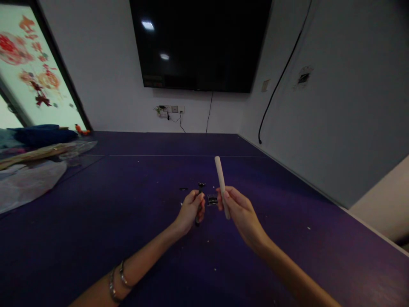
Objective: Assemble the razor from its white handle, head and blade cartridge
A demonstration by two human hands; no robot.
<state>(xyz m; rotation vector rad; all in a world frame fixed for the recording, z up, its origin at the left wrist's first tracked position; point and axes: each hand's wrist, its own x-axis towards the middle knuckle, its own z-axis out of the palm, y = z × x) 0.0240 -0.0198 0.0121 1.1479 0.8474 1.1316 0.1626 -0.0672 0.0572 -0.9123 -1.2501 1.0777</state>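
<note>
My left hand [191,209] is closed around a slim black tool [200,187] with a short crosspiece at its top, like a small razor; the fingers hide most of its handle. In my right hand [238,207], between thumb and fingers, a pale, smooth rod [220,170] is held nearly upright, leaning slightly left. Between and beyond the hands, a small dark rectangular piece [212,200] lies on the purple surface [153,264], its kind too small to make out. A thin black piece [183,189] lies to its left.
Clear plastic [35,185] and dark blue cloth [46,135] are heaped at the left. Small pale scraps dot the surface. A large television [201,42] hangs on the far wall above sockets [174,109] with cords. A black cable [281,76] runs down the right wall.
</note>
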